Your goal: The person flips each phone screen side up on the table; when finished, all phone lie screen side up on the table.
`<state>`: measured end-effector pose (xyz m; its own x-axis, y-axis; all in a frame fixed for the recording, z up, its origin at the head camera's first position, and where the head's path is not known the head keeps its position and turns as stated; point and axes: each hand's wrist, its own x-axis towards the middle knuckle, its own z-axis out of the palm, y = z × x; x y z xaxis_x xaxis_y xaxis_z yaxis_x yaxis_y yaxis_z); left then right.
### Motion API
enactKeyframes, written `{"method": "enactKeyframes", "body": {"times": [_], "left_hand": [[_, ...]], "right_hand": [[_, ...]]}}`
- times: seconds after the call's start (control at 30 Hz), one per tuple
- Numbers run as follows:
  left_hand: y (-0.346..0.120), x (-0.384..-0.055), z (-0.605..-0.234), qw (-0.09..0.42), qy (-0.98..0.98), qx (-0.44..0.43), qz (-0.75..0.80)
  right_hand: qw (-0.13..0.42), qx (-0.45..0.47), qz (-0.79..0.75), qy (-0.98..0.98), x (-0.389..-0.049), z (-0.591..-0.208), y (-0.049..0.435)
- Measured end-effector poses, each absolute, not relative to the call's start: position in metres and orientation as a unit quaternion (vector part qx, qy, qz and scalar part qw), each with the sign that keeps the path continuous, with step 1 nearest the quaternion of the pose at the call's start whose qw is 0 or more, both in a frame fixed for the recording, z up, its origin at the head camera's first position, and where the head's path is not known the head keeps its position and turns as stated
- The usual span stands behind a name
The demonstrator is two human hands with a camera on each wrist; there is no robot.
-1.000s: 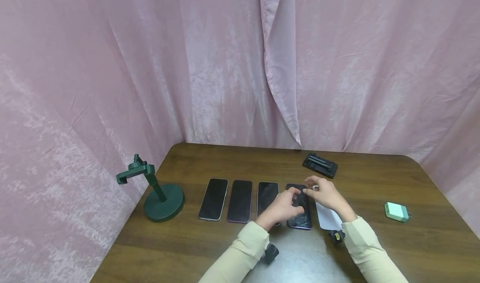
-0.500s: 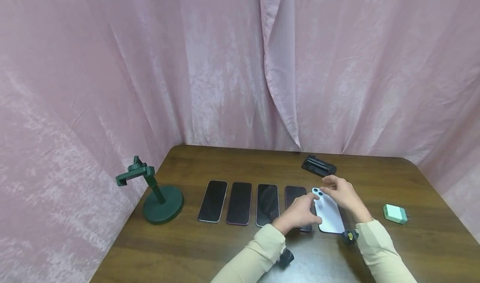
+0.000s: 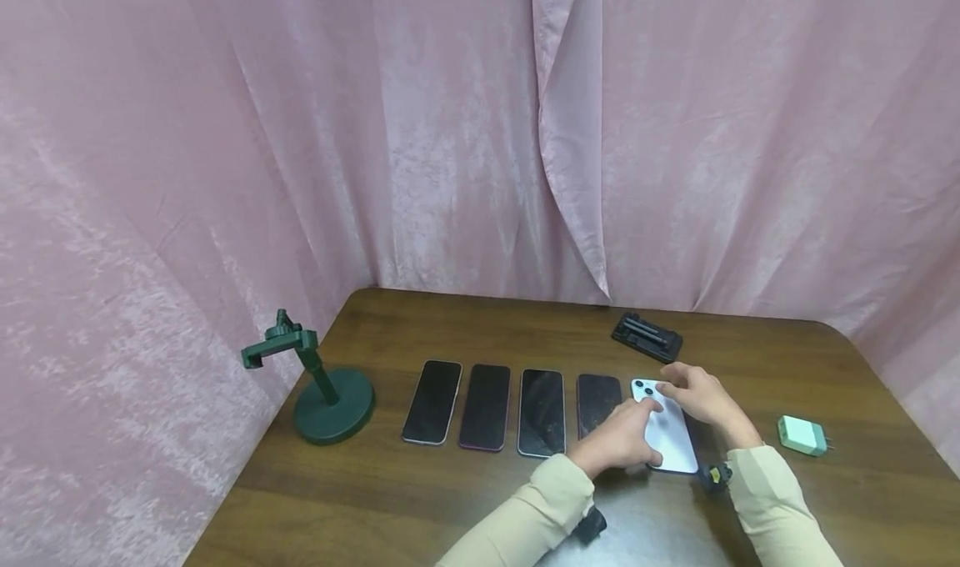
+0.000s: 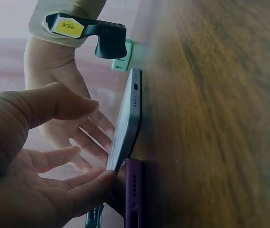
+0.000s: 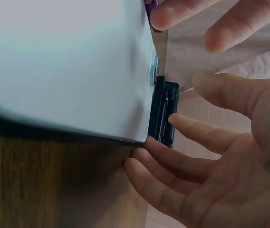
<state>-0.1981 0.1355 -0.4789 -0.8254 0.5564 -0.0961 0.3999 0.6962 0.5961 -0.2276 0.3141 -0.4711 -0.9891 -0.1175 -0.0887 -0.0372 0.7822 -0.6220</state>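
Observation:
A white smartphone (image 3: 677, 446) lies on the wooden table with its back and camera lenses facing up. My left hand (image 3: 618, 439) reaches over its left side, fingertips right at the edge and thumb spread apart. At the top right corner is my right hand (image 3: 702, 398); in the right wrist view its loosely bent fingers (image 5: 159, 187) meet the phone's corner. Directly left of the white phone lies a dark smartphone (image 3: 597, 394), partly hidden under my left hand. Its purple edge (image 4: 134, 190) shows in the left wrist view.
Further left, three dark phones lie in a row, the nearest being a silver-edged phone (image 3: 542, 413). A green phone stand (image 3: 333, 404) stands at the table's left. Behind the hands sits a black folded holder (image 3: 647, 338); a mint charger (image 3: 802, 435) lies at right.
Both hands have moved right, from above the dark phone with the purple edge to the white phone. The phones stay in their places on the table.

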Motion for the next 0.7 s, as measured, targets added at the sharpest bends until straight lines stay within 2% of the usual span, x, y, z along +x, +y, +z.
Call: {"method": "enactKeyframes", "body": {"times": [0.7], "left_hand": [[0.149,-0.194,-0.484,0.120,0.935,0.260,0.207]], "right_hand": [[0.050,-0.060,-0.309,0.948,-0.233,-0.470,0.311]]}}
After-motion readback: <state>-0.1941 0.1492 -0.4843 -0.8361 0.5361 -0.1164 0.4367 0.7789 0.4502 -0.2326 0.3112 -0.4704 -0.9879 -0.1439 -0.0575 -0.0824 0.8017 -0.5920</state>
